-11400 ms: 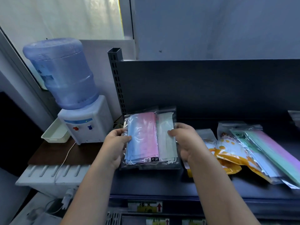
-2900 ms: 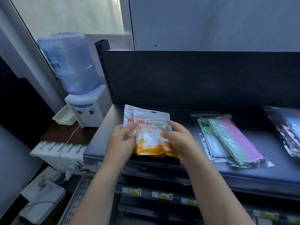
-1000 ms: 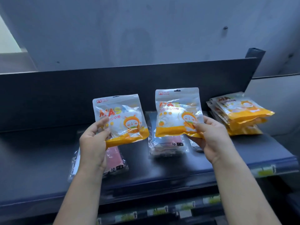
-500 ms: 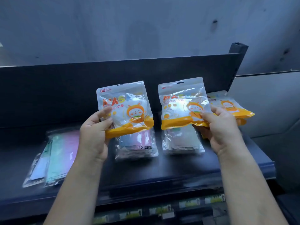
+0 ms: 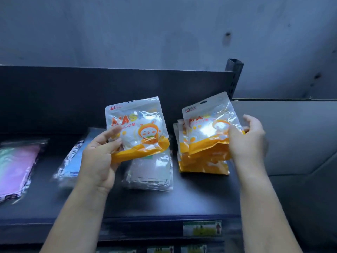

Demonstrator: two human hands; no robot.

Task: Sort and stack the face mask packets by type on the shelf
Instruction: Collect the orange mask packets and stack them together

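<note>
Left hand [image 5: 98,157] pinches the left packet [image 5: 138,128] at its lower left corner, thumb on the front, fingers curled behind. I see it held upright above the shelf [image 5: 182,201], long axis near vertical, orange band down, cartoon face toward me. Right hand [image 5: 248,141] pinches the right packet [image 5: 209,125] at its right edge, the other fingers loosely spread. That one leans right, resting on the orange stack [image 5: 202,165] at the shelf's right end. Glossy, crinkled rectangular pouches. Flat clear packs [image 5: 151,172] lie beneath the left packet.
</note>
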